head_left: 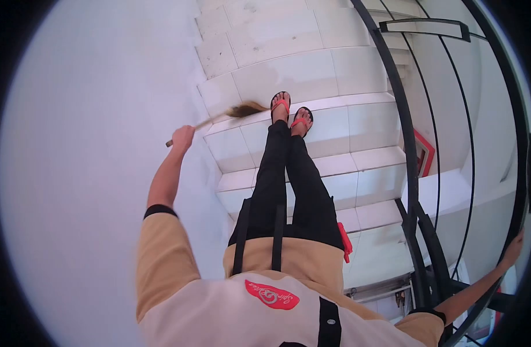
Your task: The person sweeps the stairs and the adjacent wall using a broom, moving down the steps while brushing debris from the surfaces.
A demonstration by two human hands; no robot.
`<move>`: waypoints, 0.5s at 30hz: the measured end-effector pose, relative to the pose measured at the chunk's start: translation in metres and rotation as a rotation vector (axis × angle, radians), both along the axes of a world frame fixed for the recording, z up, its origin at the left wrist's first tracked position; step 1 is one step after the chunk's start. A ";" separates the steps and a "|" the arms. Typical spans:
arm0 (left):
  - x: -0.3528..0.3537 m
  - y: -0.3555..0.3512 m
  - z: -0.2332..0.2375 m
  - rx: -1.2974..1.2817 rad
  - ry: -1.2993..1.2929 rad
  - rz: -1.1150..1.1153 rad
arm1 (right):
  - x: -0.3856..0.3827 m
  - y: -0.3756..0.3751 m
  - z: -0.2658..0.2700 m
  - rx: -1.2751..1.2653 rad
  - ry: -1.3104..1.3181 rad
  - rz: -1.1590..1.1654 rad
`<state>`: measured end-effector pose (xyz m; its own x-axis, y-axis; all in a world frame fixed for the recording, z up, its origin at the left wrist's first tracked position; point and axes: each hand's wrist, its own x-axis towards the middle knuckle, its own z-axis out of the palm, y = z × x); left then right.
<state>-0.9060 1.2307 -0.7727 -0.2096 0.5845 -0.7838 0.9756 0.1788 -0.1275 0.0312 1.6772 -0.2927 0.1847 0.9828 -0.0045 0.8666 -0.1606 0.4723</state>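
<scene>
My left hand [182,137] is closed around the wooden handle of a small broom [247,110]. The broom's brown bristles, slightly blurred, are at the edge of a stair tread, just left of my feet in black flip-flops with red straps [281,106]. My right hand [513,248] is far out to the right, gripping the black handrail [515,196]; its fingers are partly hidden behind the rail. Something red, perhaps a cloth [345,243], hangs at my right hip.
White-tiled stairs [294,75] run through the middle, with dark smudges on several tiles. A plain white wall [92,144] borders them on the left. Black metal railing bars [413,144] line the right side, with a red-framed object [425,151] behind them.
</scene>
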 end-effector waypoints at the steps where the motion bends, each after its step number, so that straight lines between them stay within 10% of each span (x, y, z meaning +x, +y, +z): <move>1: -0.012 0.010 -0.013 0.061 0.102 0.058 | 0.011 0.000 0.002 -0.009 0.010 0.003; 6: -0.030 0.092 -0.016 0.450 0.357 0.541 | -0.002 -0.005 0.004 -0.034 -0.038 -0.012; 15: 0.118 0.256 0.079 0.539 -0.799 1.014 | -0.100 0.059 -0.078 0.090 -0.170 0.316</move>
<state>-0.7883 1.4864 -0.6940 -0.3259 0.7136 -0.6202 0.1690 0.6894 0.7044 -0.0687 1.7358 -0.3705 -0.1370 0.9865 0.0896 0.7907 0.0544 0.6098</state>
